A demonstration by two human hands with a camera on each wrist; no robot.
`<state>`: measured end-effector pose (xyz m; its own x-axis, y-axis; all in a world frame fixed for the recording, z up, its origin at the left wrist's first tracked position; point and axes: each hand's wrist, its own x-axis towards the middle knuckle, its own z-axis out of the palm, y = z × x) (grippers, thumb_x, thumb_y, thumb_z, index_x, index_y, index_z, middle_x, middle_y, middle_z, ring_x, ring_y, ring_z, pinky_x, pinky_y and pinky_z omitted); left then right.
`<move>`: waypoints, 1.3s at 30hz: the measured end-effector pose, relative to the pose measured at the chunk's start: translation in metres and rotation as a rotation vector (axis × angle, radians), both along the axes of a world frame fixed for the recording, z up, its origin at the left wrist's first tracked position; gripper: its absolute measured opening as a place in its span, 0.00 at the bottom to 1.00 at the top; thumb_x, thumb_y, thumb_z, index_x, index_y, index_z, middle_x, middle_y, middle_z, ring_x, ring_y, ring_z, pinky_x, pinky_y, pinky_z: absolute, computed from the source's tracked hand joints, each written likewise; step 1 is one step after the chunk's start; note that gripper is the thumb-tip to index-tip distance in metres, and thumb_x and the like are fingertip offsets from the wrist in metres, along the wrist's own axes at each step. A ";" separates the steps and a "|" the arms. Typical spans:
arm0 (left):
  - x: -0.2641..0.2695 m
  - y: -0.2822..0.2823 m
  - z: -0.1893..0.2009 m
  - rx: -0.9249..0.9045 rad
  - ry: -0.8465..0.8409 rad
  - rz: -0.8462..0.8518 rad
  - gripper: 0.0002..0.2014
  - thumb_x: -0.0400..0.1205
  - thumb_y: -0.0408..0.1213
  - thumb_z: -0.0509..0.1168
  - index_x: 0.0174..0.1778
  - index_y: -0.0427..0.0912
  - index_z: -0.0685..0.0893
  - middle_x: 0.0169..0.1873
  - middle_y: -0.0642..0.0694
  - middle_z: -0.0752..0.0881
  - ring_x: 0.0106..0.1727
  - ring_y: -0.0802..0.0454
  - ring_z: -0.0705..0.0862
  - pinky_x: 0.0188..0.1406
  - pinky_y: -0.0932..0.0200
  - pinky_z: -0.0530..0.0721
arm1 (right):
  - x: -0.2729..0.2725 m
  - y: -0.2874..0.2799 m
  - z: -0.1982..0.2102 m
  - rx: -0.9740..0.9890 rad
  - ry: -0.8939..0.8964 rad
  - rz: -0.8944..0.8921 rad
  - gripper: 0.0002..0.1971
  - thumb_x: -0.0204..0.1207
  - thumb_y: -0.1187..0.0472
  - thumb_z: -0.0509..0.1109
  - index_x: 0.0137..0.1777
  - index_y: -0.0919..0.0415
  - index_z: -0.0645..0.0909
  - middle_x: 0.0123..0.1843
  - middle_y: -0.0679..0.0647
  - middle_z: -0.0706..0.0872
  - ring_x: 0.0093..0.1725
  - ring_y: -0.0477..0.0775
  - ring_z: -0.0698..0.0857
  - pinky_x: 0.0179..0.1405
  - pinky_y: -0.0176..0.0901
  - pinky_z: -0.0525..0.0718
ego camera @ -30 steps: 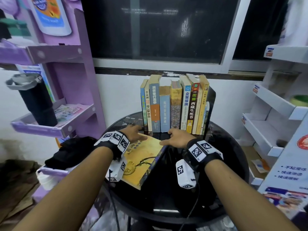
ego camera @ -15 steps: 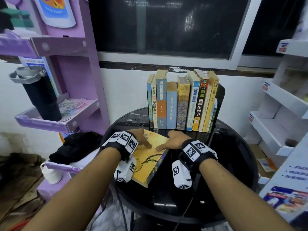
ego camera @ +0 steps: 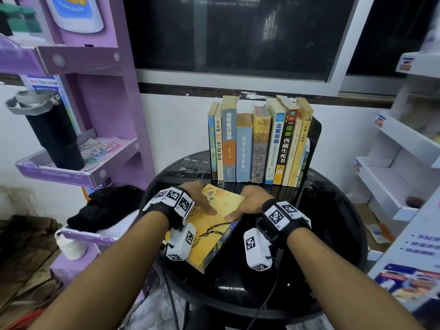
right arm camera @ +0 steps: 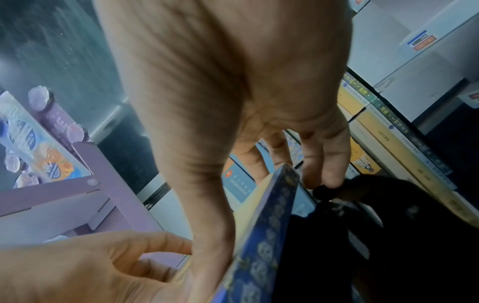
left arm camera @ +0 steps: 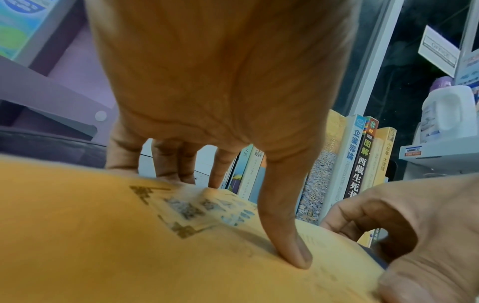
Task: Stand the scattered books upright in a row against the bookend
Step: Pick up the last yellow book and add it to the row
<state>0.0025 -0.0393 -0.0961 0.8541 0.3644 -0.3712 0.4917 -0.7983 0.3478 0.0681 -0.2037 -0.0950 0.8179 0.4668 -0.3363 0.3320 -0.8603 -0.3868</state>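
Your left hand grips the far left corner of the yellow book, thumb pressed flat on the cover and fingers curled over the far edge, as the left wrist view shows. Your right hand grips the same book along its blue spine side, thumb on the cover near the edge and fingers wrapped down over the spine. The yellow book sits at the front left of the round black table, its spine side raised so the cover tilts, lying just in front of the row of books. That row stands upright at the back of the table, with its right end against the black bookend.
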 end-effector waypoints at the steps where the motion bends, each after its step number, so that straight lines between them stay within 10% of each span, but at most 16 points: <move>1: 0.000 0.000 0.000 -0.015 -0.003 0.006 0.45 0.67 0.50 0.80 0.77 0.43 0.67 0.72 0.45 0.76 0.70 0.45 0.76 0.63 0.53 0.75 | -0.001 -0.001 0.001 0.024 0.007 -0.005 0.39 0.48 0.42 0.89 0.56 0.64 0.83 0.54 0.57 0.86 0.55 0.57 0.84 0.48 0.46 0.83; 7: -0.002 0.002 0.004 -0.130 -0.061 0.035 0.44 0.67 0.48 0.81 0.76 0.42 0.68 0.70 0.45 0.77 0.68 0.45 0.77 0.67 0.50 0.77 | -0.006 -0.010 0.012 0.251 0.108 -0.083 0.27 0.57 0.61 0.89 0.50 0.63 0.76 0.48 0.57 0.83 0.41 0.50 0.83 0.40 0.45 0.88; 12: -0.003 0.004 0.012 -0.289 -0.134 0.075 0.43 0.66 0.46 0.81 0.74 0.41 0.68 0.65 0.44 0.79 0.64 0.45 0.79 0.64 0.50 0.79 | -0.003 -0.016 0.023 0.460 0.168 -0.128 0.30 0.57 0.66 0.88 0.47 0.54 0.68 0.52 0.57 0.82 0.49 0.57 0.85 0.38 0.47 0.85; 18: -0.006 -0.003 0.027 -0.536 -0.290 0.063 0.18 0.73 0.32 0.76 0.52 0.46 0.75 0.51 0.47 0.84 0.51 0.51 0.83 0.53 0.55 0.83 | -0.003 -0.028 0.043 0.651 0.205 -0.141 0.31 0.59 0.72 0.85 0.57 0.55 0.72 0.55 0.62 0.88 0.47 0.63 0.90 0.38 0.51 0.86; 21: -0.005 -0.007 0.034 -0.615 -0.376 0.049 0.29 0.68 0.33 0.80 0.59 0.47 0.70 0.60 0.45 0.82 0.63 0.45 0.80 0.66 0.43 0.79 | -0.004 -0.036 0.053 0.718 0.203 -0.103 0.30 0.62 0.74 0.83 0.60 0.56 0.76 0.56 0.59 0.88 0.52 0.62 0.90 0.45 0.59 0.91; 31: 0.002 -0.029 0.055 -0.783 -0.538 0.014 0.48 0.61 0.32 0.83 0.74 0.48 0.63 0.62 0.45 0.82 0.65 0.42 0.81 0.65 0.36 0.80 | -0.004 -0.073 0.079 0.834 0.155 0.058 0.28 0.71 0.73 0.77 0.70 0.54 0.77 0.62 0.57 0.86 0.54 0.61 0.90 0.48 0.67 0.89; 39: 0.015 -0.049 0.066 -0.805 -0.603 -0.041 0.41 0.66 0.28 0.80 0.72 0.46 0.65 0.60 0.42 0.84 0.61 0.42 0.84 0.59 0.37 0.84 | -0.005 -0.098 0.090 0.852 0.111 0.067 0.26 0.74 0.73 0.74 0.69 0.50 0.76 0.61 0.57 0.83 0.49 0.58 0.91 0.33 0.53 0.91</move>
<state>0.0173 -0.0884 -0.0301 0.9869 0.1614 0.0046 0.0329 -0.2285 0.9730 0.0636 -0.3021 -0.0049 0.7631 0.6420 0.0741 0.2938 -0.2425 -0.9246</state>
